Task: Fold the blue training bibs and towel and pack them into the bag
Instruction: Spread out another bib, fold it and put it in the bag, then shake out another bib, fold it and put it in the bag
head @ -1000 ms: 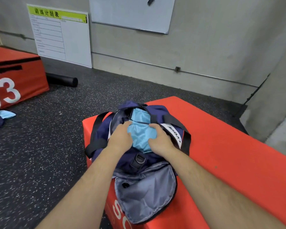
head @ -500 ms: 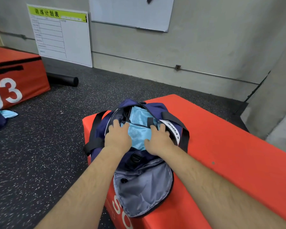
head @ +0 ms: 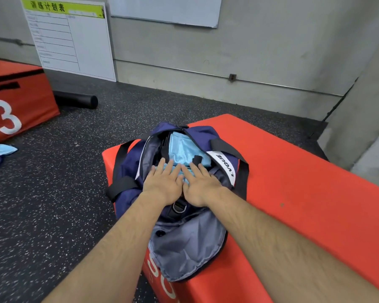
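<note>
- On top of the bag (head: 129, 167), at its open mouth, I have both hands laid flat side by side: left hand (head: 162, 182) and right hand (head: 200, 184), fingers straight, gripping nothing, pressing down on the light blue fabric (head: 182, 149)
- That fabric sits inside the bag's main compartment and fills it up to the opening; I cannot tell bibs from towel in the pile
- Nearer to me than the mouth, the bag's grey-lined flap (head: 184, 248) hangs open over the edge of the orange box (head: 293, 193) the bag rests on
- By my judgement, folding and loading are mostly done; what remains is tamping the load down and closing the flap
- Well to the left of the bag, on the floor, a light blue cloth (head: 2, 148) lies by a dark bundle; whether it belongs to this job I cannot say
</note>
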